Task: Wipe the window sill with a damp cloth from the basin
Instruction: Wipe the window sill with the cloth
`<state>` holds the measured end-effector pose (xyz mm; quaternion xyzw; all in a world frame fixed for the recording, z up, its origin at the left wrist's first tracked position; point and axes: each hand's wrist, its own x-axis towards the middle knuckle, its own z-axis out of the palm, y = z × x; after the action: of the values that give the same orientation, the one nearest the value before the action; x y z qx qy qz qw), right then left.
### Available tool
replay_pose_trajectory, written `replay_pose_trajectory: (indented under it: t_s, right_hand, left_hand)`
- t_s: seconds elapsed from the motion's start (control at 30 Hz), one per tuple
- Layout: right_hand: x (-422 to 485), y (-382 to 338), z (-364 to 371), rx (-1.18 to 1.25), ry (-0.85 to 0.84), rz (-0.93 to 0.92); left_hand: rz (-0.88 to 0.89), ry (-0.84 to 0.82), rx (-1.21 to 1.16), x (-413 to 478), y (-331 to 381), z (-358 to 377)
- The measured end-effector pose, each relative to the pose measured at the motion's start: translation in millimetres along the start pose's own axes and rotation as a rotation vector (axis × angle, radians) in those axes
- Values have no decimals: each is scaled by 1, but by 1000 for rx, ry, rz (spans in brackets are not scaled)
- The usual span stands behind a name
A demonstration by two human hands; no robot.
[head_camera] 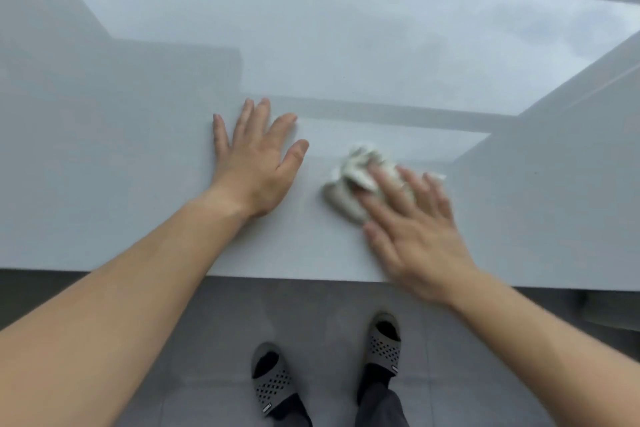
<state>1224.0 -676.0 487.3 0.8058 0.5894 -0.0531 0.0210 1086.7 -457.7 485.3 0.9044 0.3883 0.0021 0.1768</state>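
Across a wide, glossy pale-grey window sill (pixel 346 55), seen from above, with sky and window frame mirrored in the sheen. Left hand (pixel 254 163) pressed flat on the sill, fingers spread wide, holding nothing, apparently bracing the body. Just to its right, apart from it and not touching, right hand (pixel 412 229) laid open over a crumpled off-white cloth (pixel 349 184), fingers fanned out and pushing down on the cloth rather than closing round it. Blurred at the right hand and at the cloth's far edge, hinting at a sideways swipe in progress. Bunched rather than spread, the cloth, sitting near the front-middle of the sill, partly covered by the fingers. Impossible to tell from this view whether damp or dry; no wet streak clearly visible on the shiny surface. No basin in view. Below the sill's front edge, grey tiled floor (pixel 207 340) and two feet in grey perforated slippers (pixel 273 381).

Step in hand, by judgement: the wiping itself, somewhere midway, with large stretches of sill to the left, right and back yet to be judged clean. Next move likely calling for steady downward pressure, long overlapping passes toward the far edge and corners, and shifting the bracing hand aside to reach the patch beneath it.
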Motion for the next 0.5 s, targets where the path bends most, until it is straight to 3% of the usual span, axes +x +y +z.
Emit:
replay_pose_trajectory:
  t_s: [0.07,0.1,0.2,0.3,0.43,0.5]
  right_hand:
    - [16,5,-5,81,-15,250]
    - [15,-4,-5,97,-5,286]
    - [-17,-30,-3,75,-7,-8]
    - [-11,11,-5,27,-53,-217]
    - [60,64,-10,117,-8,207]
    - [71,54,-9,113,7,253]
  left_hand:
    - [-1,-4,96,-3,4,11]
    - [-7,10,134,-4,4,14]
    - [-11,30,158,-4,6,16]
    - [-1,31,163,-4,6,13]
    - [-36,69,111,0,12,9]
    - [-61,145,78,14,21,4]
